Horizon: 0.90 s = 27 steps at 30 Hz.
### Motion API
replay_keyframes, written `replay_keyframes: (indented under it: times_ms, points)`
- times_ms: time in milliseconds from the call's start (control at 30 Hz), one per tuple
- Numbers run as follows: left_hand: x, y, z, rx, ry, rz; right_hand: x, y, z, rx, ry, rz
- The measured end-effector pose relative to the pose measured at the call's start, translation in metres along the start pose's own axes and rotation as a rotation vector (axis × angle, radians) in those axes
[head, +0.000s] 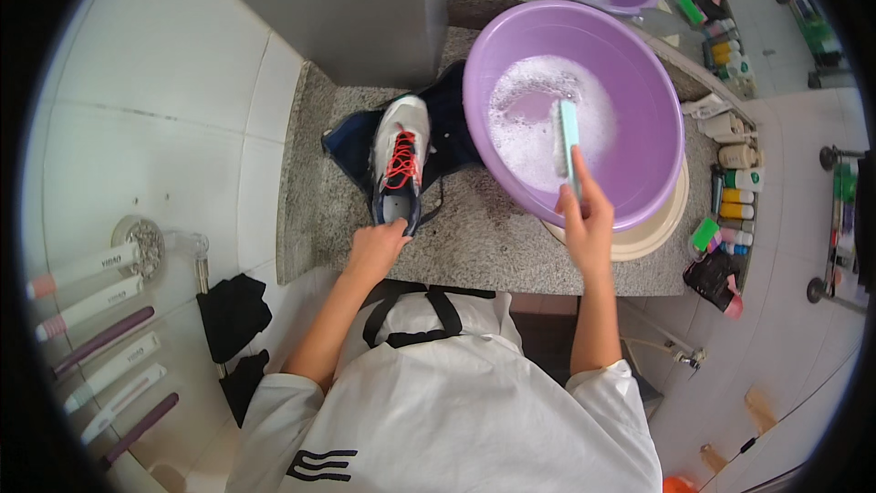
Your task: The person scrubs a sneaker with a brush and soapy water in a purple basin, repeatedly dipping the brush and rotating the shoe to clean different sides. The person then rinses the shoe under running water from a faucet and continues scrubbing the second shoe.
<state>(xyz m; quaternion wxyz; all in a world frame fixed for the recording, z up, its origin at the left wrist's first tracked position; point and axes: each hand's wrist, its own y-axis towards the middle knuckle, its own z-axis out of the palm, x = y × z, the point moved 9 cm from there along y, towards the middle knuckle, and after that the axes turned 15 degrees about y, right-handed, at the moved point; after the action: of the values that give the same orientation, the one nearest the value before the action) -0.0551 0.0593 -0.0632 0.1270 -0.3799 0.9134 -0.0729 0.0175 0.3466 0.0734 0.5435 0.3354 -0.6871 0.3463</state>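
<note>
A white and dark sneaker (402,130) with red laces lies on a dark blue cloth (448,124), its toe pointing away from me. My left hand (380,246) grips the sneaker's heel collar. In my right hand (586,222) is a pale turquoise scrub brush (569,130) with white bristles turned to the left. The brush is held over a large purple plastic basin (636,116), at the foamy water (540,171) inside it. Under the basin, a cream-coloured round rim (650,243) shows at the lower right.
Speckled granite counter (472,239) carries these things. Several bottles and tubes (739,195) line its right side, near a green sponge (705,234) and a black-and-pink item (715,281). A grey panel (369,14) rises behind. Black cloths (234,315) hang at the left wall.
</note>
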Motion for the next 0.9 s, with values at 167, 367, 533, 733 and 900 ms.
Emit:
replay_keyframes:
  times_ms: [167,367,533,733,900]
  points:
    - [0.026,0.008,-0.06,-0.413,-0.096,-0.252,-0.01,0.071,-0.012,0.176,-0.388,0.017]
    - [0.046,0.055,-0.023,-0.199,0.113,-0.359,-0.099,0.122,0.002,0.523,-0.823,0.143]
    - [0.055,0.066,-0.007,-0.119,0.108,-0.349,-0.124,0.132,0.015,0.557,-0.99,-0.01]
    - [0.045,0.05,-0.006,-0.262,0.149,-0.154,-0.154,0.139,0.011,0.586,-0.789,-0.039]
    - [0.057,0.035,-0.014,-0.28,0.195,-0.034,-0.146,0.136,0.006,0.47,-0.856,0.174]
